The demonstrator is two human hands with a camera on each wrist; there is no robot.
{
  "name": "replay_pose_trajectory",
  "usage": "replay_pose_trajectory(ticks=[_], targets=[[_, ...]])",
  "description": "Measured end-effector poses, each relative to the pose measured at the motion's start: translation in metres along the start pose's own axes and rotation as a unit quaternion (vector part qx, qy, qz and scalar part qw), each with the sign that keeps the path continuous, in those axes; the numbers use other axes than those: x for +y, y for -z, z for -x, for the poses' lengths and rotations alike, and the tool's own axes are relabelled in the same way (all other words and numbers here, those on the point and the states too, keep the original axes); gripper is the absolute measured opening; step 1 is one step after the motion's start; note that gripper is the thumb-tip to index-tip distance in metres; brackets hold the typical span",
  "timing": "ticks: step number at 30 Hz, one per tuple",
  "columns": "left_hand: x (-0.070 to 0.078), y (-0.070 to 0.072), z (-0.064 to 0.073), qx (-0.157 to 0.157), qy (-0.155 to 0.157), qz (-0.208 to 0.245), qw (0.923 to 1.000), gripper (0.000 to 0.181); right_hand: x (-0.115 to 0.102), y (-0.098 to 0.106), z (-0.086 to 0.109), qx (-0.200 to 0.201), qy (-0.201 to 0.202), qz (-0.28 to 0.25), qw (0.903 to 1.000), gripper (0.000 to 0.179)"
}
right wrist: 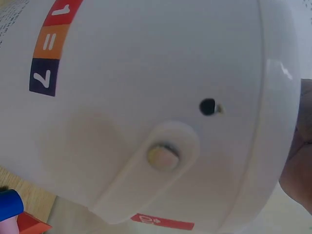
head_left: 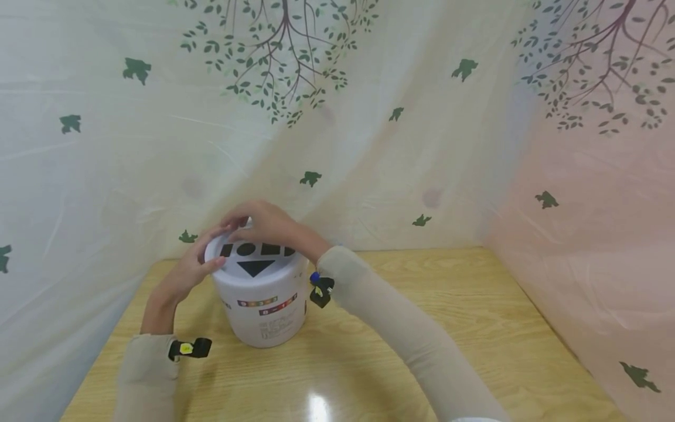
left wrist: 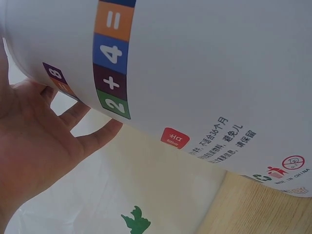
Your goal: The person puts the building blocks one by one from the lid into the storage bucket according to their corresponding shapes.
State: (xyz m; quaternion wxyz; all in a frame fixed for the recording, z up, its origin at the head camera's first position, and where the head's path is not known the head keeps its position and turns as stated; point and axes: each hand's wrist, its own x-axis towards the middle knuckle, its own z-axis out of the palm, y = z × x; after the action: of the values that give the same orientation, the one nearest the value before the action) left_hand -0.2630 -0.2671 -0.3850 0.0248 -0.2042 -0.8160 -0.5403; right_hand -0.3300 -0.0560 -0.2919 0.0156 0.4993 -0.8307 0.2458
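Observation:
A white lidded bucket [head_left: 263, 316] printed with number sums stands upright on the table. Black shape cut-outs, a triangle and a circle among them, mark its lid [head_left: 237, 271]. My left hand [head_left: 187, 272] holds the bucket at the left of the rim, its thumb lying over the lid. In the left wrist view, that hand's spread fingers [left wrist: 97, 136] lie along the bucket's side. Across the lid from the right reaches my right hand [head_left: 266, 223], curved, with thumb and fingers at the lid's far left edge, near the left fingertips. The right wrist view shows mostly the bucket wall [right wrist: 146, 63].
The wooden table [head_left: 422, 328] extends to the right and front. A pale curtain [head_left: 369, 146] with leaf prints hangs close behind the bucket. Low in the right wrist view, a blue rounded piece [right wrist: 9, 202] and a red piece [right wrist: 31, 224] lie near the bucket.

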Motion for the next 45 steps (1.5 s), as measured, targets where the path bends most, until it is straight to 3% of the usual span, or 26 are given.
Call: replay_pose_trajectory(ticks=[6,11,16,22,25,30,45], targets=[[-0.002,-0.002,-0.003,0.005,-0.022,0.011,0.9997,0.061,0.008,0.013,0.012,0.041,-0.016,-0.022,0.9988,0.034],[-0.003,-0.002,-0.001,0.008,-0.014,0.0,0.9999,0.06,0.02,0.026,0.032,0.085,-0.043,-0.028,0.9951,0.036],[0.001,-0.001,0.0,0.01,-0.005,-0.008,0.9999,0.06,0.048,0.033,0.059,0.133,-0.081,-0.038,0.987,0.033],[0.002,-0.002,0.0,0.011,-0.001,-0.015,0.9998,0.06,0.089,0.029,0.101,0.16,-0.138,-0.083,0.9739,0.033],[0.003,-0.002,0.001,0.015,-0.004,-0.017,0.9997,0.059,0.107,0.021,0.119,0.158,-0.157,-0.099,0.9698,0.033],[0.005,-0.001,0.002,0.022,-0.024,-0.005,0.9995,0.057,0.126,0.001,0.145,0.134,-0.168,-0.096,0.9719,0.03],[0.0,0.0,0.001,0.025,-0.033,-0.003,0.9991,0.055,0.149,-0.066,0.181,0.077,-0.179,-0.125,0.9729,0.034]])
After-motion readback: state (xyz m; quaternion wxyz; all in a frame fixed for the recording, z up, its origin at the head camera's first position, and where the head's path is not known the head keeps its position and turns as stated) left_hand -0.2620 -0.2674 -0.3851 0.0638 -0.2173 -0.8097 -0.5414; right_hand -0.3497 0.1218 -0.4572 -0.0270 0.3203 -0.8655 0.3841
